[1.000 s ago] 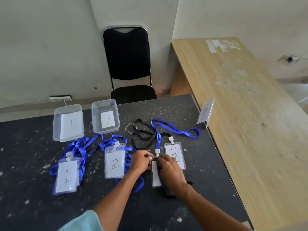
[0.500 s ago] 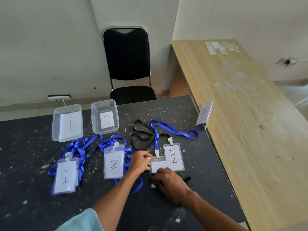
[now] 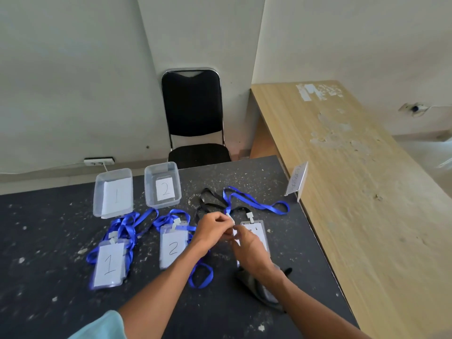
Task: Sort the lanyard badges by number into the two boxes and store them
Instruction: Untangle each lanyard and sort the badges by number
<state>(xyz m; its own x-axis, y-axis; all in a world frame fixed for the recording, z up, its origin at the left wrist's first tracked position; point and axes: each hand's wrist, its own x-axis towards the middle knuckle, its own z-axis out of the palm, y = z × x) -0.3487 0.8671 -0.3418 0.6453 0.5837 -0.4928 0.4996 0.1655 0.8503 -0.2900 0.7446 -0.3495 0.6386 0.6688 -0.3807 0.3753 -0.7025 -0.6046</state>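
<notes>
Blue lanyard (image 3: 254, 204) has its white plastic clip (image 3: 230, 217) pinched by left hand (image 3: 212, 231); right hand (image 3: 252, 250) seemingly pinches the clear sleeve (image 3: 235, 233).

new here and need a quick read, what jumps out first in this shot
The two hands meeting mid-table: the left hand pinches the white clip of a blue lanyard while the right hand grips its badge. Behind them to the left stand clear box 1 and clear box 2, each with a matching pile nearer the person: the 1 badges and the 2 badges.
</notes>
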